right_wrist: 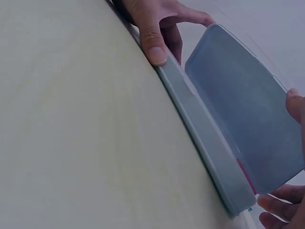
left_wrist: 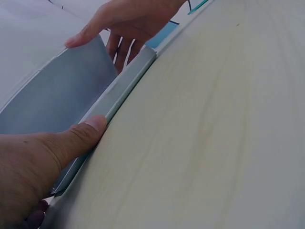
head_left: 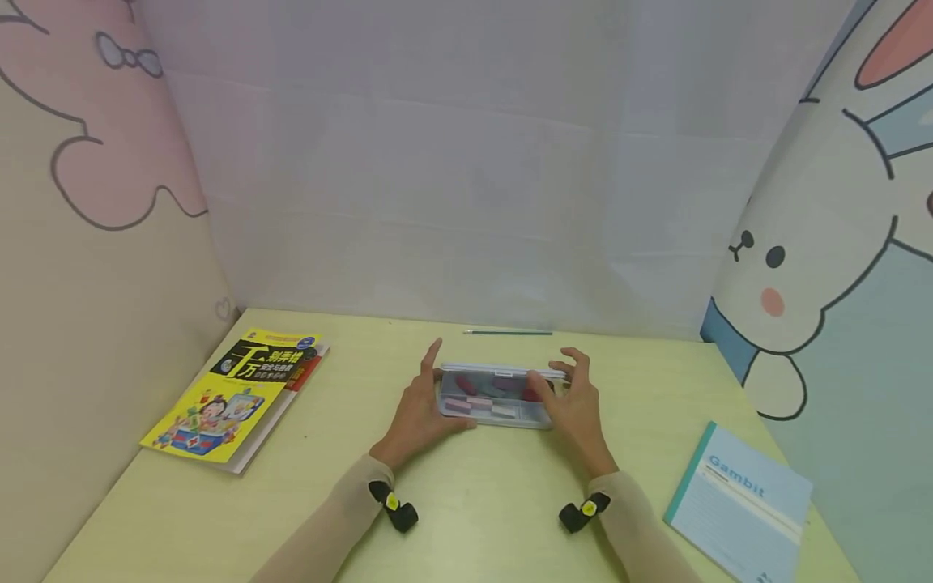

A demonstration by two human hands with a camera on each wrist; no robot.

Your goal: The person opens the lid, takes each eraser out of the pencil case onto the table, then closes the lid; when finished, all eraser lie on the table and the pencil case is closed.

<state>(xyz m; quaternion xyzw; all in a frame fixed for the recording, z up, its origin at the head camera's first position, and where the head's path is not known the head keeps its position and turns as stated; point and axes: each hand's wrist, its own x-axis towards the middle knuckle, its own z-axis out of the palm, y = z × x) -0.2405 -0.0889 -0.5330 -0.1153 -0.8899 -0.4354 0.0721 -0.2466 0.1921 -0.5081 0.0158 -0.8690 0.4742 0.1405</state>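
Pale yellow-green tabletop [head_left: 481, 518] is stretching between cartoon-printed side panels and a white curtain, and a translucent pencil case [head_left: 499, 398] is lying at its middle, long axis running left to right across the person's front. Both hands are bracketing it end to end: the left hand [head_left: 421, 409] is resting at the left end with its thumb [left_wrist: 81, 138] pressing along the front edge of the base, fingers straight and reaching up behind; the right hand [head_left: 576, 401] is sitting at the right end, fingers spread and lightly curved over the raised lid [right_wrist: 243, 114], fingertips touching its rim. The lid is standing half open, tilting away, with pink and red pieces lying inside the tray. Neither hand is clearly nearer. Open table is lying in front of the case; a pencil [head_left: 508, 332] is lying behind it, a yellow book [head_left: 233, 397] well off left, a blue notebook [head_left: 739, 502] off right.
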